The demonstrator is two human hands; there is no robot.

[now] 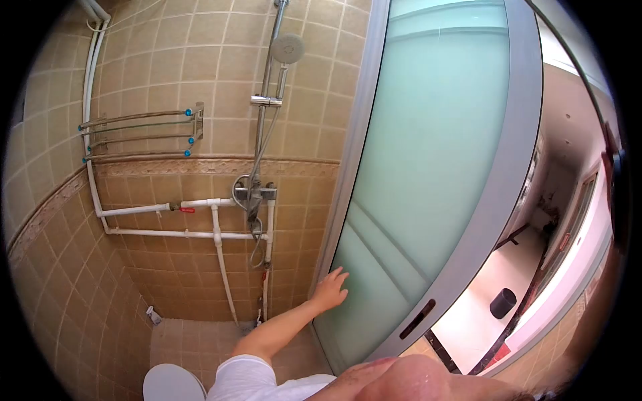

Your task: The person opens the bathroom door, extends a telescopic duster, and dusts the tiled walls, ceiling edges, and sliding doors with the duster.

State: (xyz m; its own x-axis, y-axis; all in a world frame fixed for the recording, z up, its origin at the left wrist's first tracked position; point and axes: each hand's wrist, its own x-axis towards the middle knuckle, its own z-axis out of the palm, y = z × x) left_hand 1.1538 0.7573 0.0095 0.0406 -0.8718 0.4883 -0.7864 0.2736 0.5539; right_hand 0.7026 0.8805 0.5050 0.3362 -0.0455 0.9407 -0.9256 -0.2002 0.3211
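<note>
From a white sleeve at the bottom, my left arm stretches toward the sliding door. My left hand is open, its fingers slightly bent and apart. It lies over the edge where the frosted glass panel meets the grey door frame; whether the fingertips touch the glass I cannot tell. In the door's grey stile sits a dark recessed pull, to the right of and below this hand. At the far right edge, a dark, blurred arm-like shape rises beside a black cord; no fingers of my right hand can be made out.
A shower head hangs on a chrome rail above a mixer tap. White pipes and a metal towel rack line the tiled wall. A white toilet lid is at lower left. Beyond the doorway stands a black bin.
</note>
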